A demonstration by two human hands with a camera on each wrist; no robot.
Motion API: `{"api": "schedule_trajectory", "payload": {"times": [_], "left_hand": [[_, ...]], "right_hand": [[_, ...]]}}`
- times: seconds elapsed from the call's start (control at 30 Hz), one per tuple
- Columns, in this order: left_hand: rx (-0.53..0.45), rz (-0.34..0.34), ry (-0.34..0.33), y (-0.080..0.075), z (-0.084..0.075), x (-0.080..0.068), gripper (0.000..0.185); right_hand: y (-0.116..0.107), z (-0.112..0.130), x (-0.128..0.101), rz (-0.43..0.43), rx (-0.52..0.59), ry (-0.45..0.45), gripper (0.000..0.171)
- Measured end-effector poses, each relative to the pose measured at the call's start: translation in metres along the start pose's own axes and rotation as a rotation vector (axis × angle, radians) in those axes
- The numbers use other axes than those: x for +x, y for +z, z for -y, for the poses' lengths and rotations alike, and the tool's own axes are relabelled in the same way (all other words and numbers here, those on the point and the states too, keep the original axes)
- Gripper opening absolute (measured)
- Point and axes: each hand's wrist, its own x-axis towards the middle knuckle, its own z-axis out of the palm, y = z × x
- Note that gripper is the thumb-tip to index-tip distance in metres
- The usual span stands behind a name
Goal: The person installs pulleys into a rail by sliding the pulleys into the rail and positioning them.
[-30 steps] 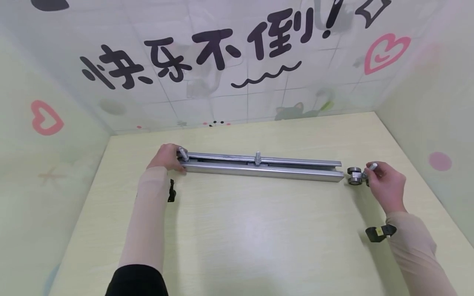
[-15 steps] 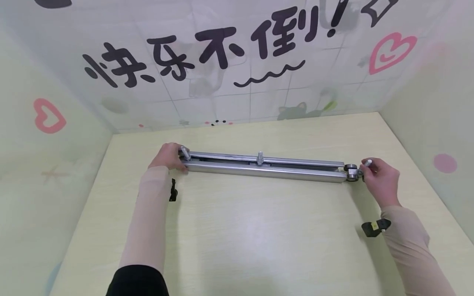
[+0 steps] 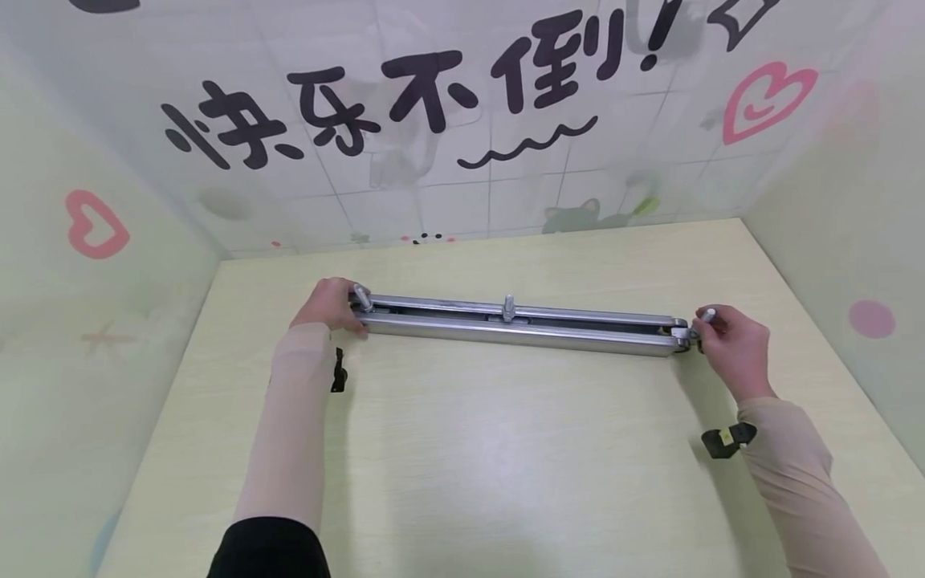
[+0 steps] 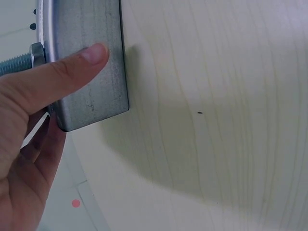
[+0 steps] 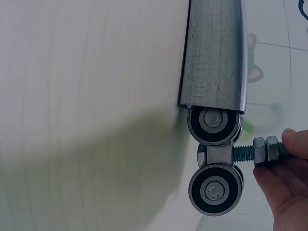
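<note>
- The metal track (image 3: 516,325) lies flat across the table (image 3: 470,466), parallel to the far edge and nearer to it than to the near edge, running from the left side toward the right.
- The left hand (image 3: 328,307) grips the track's left end; in the left wrist view the thumb (image 4: 72,67) presses flat on its side wall, with the other fingers curled behind the end.
- A threaded bolt (image 4: 17,61) stands out of the track just beside that hand.
- The right hand (image 3: 730,345) pinches the bolt of the roller carriage (image 5: 215,159) at the track's right end.
- One wheel pair sits at the track's mouth; the other is outside it.
- Another bolt (image 3: 509,305) rises from the track's middle.
</note>
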Motion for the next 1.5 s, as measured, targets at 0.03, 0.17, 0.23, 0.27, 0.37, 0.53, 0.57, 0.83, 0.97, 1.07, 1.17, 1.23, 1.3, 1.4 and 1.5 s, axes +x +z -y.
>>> {"api": "schedule_trajectory", "payload": {"times": [0.03,0.17,0.23,0.27,0.37,0.53,0.57,0.83,0.97,1.07,1.17,1.23,1.3,1.4,1.5], "left_hand": [[-0.002,-0.001,-0.001,0.0,0.0,0.0,0.068],[-0.015,0.007,-0.003,0.001,0.001,0.001,0.068],[-0.025,0.009,-0.003,0.001,0.002,0.002,0.067],[-0.026,0.012,-0.003,0.0,0.002,0.002,0.066],[-0.025,0.012,-0.006,0.0,0.002,0.001,0.066],[-0.023,0.011,-0.014,0.0,0.0,0.0,0.066],[-0.026,0.008,-0.016,0.0,-0.001,-0.001,0.066],[-0.018,0.007,-0.008,-0.002,-0.003,-0.005,0.063],[-0.013,0.009,-0.01,-0.002,-0.004,-0.005,0.064],[-0.005,0.01,-0.01,-0.002,-0.004,-0.005,0.064],[-0.004,0.009,-0.012,-0.002,-0.004,-0.005,0.065],[-0.008,0.01,-0.012,-0.002,-0.004,-0.004,0.065],[-0.008,0.007,-0.011,-0.001,-0.003,-0.004,0.064],[-0.01,0.008,-0.005,-0.001,-0.003,-0.004,0.063],[-0.009,0.007,-0.005,-0.002,-0.004,-0.005,0.063]], "right_hand": [[0.001,0.0,0.0,0.002,-0.002,-0.003,0.012],[0.003,0.001,0.001,0.008,0.011,-0.015,0.012],[0.004,0.001,0.001,0.012,0.022,-0.023,0.012],[0.005,0.002,0.001,0.015,0.024,-0.027,0.012],[0.007,0.004,0.003,0.027,0.021,-0.033,0.012],[0.009,0.007,0.004,0.042,0.013,-0.037,0.011],[0.01,0.008,0.005,0.047,0.015,-0.037,0.011],[0.014,0.011,0.007,0.067,0.027,-0.059,0.011],[0.015,0.013,0.008,0.078,0.029,-0.071,0.011],[0.016,0.014,0.008,0.097,0.029,-0.071,0.011],[0.017,0.016,0.008,0.112,0.028,-0.073,0.011],[0.017,0.017,0.008,0.117,0.03,-0.074,0.011],[0.017,0.019,0.008,0.121,0.033,-0.075,0.011],[0.017,0.02,0.008,0.134,0.036,-0.077,0.011],[0.018,0.021,0.009,0.142,0.03,-0.083,0.011]]}}
